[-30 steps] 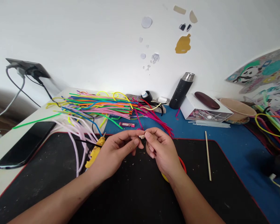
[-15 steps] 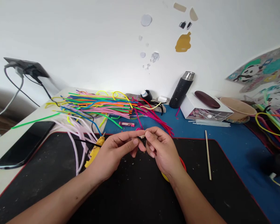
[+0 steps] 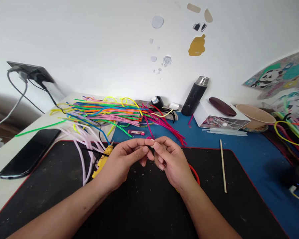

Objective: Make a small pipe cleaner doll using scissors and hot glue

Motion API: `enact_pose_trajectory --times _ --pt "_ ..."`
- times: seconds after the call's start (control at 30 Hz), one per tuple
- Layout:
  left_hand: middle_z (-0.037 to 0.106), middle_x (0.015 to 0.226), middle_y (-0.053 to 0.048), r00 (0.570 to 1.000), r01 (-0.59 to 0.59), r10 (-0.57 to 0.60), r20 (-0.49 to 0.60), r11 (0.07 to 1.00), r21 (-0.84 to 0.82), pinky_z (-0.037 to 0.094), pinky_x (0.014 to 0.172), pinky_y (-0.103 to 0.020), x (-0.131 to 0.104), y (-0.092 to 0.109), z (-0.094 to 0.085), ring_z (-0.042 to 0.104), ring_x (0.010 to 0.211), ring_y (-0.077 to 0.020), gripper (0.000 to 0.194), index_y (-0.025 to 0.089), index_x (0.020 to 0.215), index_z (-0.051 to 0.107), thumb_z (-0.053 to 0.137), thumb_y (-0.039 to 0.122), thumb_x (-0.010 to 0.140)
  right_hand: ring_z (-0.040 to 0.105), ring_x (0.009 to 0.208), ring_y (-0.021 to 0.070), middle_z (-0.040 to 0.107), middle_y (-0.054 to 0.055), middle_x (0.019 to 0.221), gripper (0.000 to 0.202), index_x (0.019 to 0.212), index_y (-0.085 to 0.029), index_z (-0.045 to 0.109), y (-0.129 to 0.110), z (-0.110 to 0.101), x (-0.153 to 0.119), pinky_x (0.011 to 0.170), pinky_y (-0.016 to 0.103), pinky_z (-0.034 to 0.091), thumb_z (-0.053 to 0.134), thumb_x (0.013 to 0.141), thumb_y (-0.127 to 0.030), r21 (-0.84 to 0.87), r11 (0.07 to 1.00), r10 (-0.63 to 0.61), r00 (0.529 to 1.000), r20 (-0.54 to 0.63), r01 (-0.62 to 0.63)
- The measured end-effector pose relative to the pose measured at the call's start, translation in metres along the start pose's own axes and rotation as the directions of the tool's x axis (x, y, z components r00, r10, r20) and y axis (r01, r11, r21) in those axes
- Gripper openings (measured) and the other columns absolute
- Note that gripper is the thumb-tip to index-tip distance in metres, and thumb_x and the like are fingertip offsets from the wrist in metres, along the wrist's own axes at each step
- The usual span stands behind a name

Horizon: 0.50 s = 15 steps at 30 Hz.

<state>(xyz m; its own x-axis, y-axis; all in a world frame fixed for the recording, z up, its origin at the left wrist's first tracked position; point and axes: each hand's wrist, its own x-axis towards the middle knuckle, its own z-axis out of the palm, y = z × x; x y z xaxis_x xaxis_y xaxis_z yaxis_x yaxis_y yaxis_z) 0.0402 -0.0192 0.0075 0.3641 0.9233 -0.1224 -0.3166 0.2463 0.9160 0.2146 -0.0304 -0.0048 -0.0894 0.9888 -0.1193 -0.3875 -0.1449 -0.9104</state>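
Observation:
My left hand (image 3: 123, 161) and my right hand (image 3: 173, 162) meet at their fingertips over the black mat (image 3: 149, 205). Between them is a small pale piece (image 3: 152, 143), mostly covered by the fingers, so its kind is unclear. The right thumb and forefinger pinch it; the left forefinger reaches across to touch it, with the left thumb tucked below. Behind my left wrist lies a yellow glue gun (image 3: 103, 162), its tip pointing away from me. A red curved handle (image 3: 194, 173) shows from under my right hand, the rest hidden.
Bundled coloured pipe cleaners (image 3: 109, 111) lie at the back left, near a phone (image 3: 30, 152) and lilac stems (image 3: 88, 146). A wooden stick (image 3: 223, 166) rests on the mat's right side. Behind stand a black flask (image 3: 194, 96), a white box (image 3: 220, 116) and a bowl (image 3: 255, 116).
The fingertips have shifted slightly against the pale piece, and more of the red handle shows beside my right wrist. The whole view has moved a little; both hands stay joined.

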Motion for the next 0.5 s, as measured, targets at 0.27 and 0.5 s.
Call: enact_pose_trajectory --times 0.27,0.5 --pt "0.075 0.077 -0.004 0.986 0.168 -0.163 0.045 0.960 -0.223 0.048 0.057 -0.020 0.0033 0.0019 -0.0017 0.062 0.060 -0.0092 0.032 0.014 0.089 0.083 0.101 0.036 0.073 0.041 0.041 0.0062 0.055 -0.010 0.056 0.036 0.089 -0.021 0.069 -0.0027 0.0027 -0.0032 0.042 0.021 0.027 0.092 0.084 -0.048 -0.013 0.999 0.046 0.997 0.065 -0.045" --pt "0.071 0.071 -0.001 0.970 0.242 -0.229 0.077 0.932 -0.270 0.045 0.050 -0.017 0.0039 0.0043 0.0001 0.059 0.055 -0.0078 0.035 0.013 0.083 0.079 0.103 0.036 0.070 0.039 0.042 0.0066 0.055 -0.009 0.057 0.037 0.086 -0.023 0.066 0.0005 0.0028 -0.0036 0.041 0.021 0.027 0.090 0.085 -0.050 -0.020 0.998 0.065 0.995 0.082 -0.063"
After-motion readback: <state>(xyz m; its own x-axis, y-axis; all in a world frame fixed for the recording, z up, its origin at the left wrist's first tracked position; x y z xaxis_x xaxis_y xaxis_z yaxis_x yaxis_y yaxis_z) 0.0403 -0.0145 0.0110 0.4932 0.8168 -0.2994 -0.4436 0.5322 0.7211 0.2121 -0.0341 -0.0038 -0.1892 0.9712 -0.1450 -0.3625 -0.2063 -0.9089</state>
